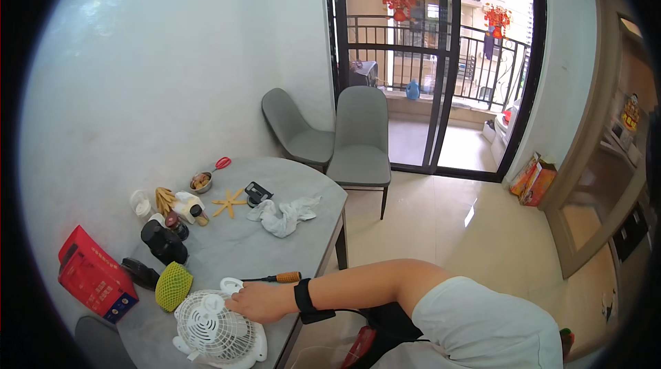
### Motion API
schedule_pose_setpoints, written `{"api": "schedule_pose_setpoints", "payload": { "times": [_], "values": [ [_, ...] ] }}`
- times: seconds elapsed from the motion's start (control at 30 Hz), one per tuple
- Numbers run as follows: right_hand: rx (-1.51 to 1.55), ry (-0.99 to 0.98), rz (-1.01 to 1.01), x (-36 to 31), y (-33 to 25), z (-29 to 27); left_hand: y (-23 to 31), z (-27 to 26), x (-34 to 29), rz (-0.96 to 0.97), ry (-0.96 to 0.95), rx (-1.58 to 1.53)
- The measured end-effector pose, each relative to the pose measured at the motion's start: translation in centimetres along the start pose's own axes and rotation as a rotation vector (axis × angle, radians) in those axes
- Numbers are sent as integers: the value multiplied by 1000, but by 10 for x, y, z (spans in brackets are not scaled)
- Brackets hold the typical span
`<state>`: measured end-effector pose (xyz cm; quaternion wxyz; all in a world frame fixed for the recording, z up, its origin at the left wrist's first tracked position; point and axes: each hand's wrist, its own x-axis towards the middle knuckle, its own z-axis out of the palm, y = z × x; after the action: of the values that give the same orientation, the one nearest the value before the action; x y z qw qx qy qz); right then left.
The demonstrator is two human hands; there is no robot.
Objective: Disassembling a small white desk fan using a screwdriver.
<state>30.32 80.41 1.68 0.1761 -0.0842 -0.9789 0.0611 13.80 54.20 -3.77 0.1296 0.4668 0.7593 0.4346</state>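
Standing close by, I look first at the far left, where a red cardboard box with a dark blue corner [96, 276] leans near the white wall [158, 59], probably to keep the grey round-ended table [231, 252] freer. Next comes a squat black bottle [164, 241], grouped with other small containers along the wall side, and just in front of it a yellow-green rounded thing in foam netting [173, 286], the net likely there against bruising.

The white plastic fan with a round slotted grille [213, 328] sits beside it at the table's near end, grille turned upward, which seems to put its front within easy reach. The person's bare right hand [260, 301] comes in from the right and meets the grille's upper right rim, fingers bent; I cannot tell whether they pinch it or merely steady it. The left hand is out of sight.

Just beyond the wrist lies a screwdriver with an orange-brown handle [288, 277], its grip toward the person, presumably for easy picking up. Farther back, a crumpled white cloth [284, 216] seems simply pushed aside.
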Motion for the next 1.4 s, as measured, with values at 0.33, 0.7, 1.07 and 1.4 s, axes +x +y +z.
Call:
{"api": "schedule_pose_setpoints", "payload": {
  "times": [0.33, 0.7, 1.07, 1.4],
  "values": [
    [-53, -34, 226, 6, -18, -1, -4, 3, 0, 23, 20, -23],
    [42, -52, 249, 6, -23, -12, -8, 2, -1, 17, 28, 31],
    [-57, -12, 283, -29, -25, -16, -27, 15, 3, 21, 33, -24],
    [-98, -168, 515, -56, -13, -48, 9, 50, 39, 13, -98, -204]
  ]
}}
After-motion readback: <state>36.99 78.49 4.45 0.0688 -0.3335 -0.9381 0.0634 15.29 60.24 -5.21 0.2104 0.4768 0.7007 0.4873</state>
